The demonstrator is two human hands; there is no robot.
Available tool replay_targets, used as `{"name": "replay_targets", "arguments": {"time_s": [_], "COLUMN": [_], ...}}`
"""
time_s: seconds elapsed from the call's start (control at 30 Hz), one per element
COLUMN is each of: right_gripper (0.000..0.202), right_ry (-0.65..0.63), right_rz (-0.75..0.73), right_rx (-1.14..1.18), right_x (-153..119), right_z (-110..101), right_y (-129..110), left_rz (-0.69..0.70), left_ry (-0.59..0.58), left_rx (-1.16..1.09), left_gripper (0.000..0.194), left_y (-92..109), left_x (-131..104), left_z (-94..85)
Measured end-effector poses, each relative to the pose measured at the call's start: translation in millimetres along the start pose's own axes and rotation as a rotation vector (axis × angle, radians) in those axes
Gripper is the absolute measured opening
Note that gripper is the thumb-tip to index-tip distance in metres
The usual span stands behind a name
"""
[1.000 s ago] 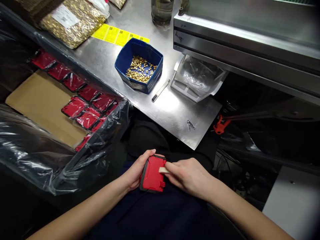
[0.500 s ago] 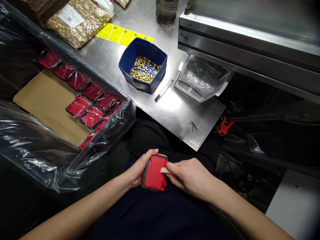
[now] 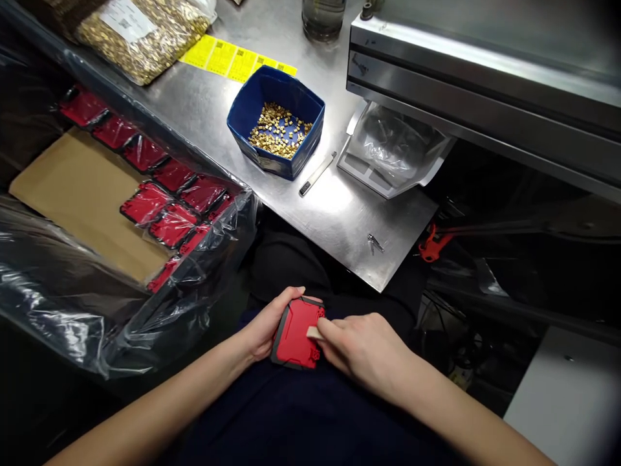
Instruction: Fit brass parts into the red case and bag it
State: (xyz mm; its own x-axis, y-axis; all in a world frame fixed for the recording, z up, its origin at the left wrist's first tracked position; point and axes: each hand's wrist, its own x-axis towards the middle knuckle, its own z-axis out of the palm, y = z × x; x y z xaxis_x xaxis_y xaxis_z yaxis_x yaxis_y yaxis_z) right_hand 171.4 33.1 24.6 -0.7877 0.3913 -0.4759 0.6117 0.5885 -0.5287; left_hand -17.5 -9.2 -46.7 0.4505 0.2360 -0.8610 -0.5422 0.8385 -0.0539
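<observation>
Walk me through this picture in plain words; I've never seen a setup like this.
There is no robot: a camera on a person's head looks forward and down at two bare hands. The left hand holds a red and black case above the lap. The right hand grips a small pale stick against it. On the metal table are a blue bin with small gold pieces, a slim tool and a grey tray with clear plastic. To the left, more red cases lie in a plastic-lined box.
</observation>
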Motion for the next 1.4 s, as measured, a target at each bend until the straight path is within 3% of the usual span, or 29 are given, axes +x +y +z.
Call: {"name": "replay_targets", "arguments": {"time_s": [0.63, 0.97, 1.13, 1.27, 1.4], "right_gripper": [0.023, 0.030, 0.028, 0.031, 0.032], "right_ry": [-0.099, -0.067, -0.059, -0.058, -0.052], "right_rz": [0.025, -0.091, -0.061, -0.120, -0.069], "right_rx": [0.045, 0.033, 0.018, -0.002, -0.016], "right_x": [7, 9, 10, 13, 15], "right_z": [-14, -13, -17, -15, -16], "right_y": [7, 19, 23, 18, 20], "left_rz": [-0.003, -0.029, -0.003, -0.029, -0.019], "left_ry": [0.020, 0.001, 0.008, -0.009, 0.019], "left_rx": [-0.002, -0.015, -0.013, -0.010, -0.008], "left_gripper": [0.048, 0.047, 0.048, 0.048, 0.048], "left_y": [3, 3, 3, 3, 3], "left_x": [0, 3, 6, 7, 8], "left_z": [0.5, -2.8, -5.0, -4.2, -3.7]}}
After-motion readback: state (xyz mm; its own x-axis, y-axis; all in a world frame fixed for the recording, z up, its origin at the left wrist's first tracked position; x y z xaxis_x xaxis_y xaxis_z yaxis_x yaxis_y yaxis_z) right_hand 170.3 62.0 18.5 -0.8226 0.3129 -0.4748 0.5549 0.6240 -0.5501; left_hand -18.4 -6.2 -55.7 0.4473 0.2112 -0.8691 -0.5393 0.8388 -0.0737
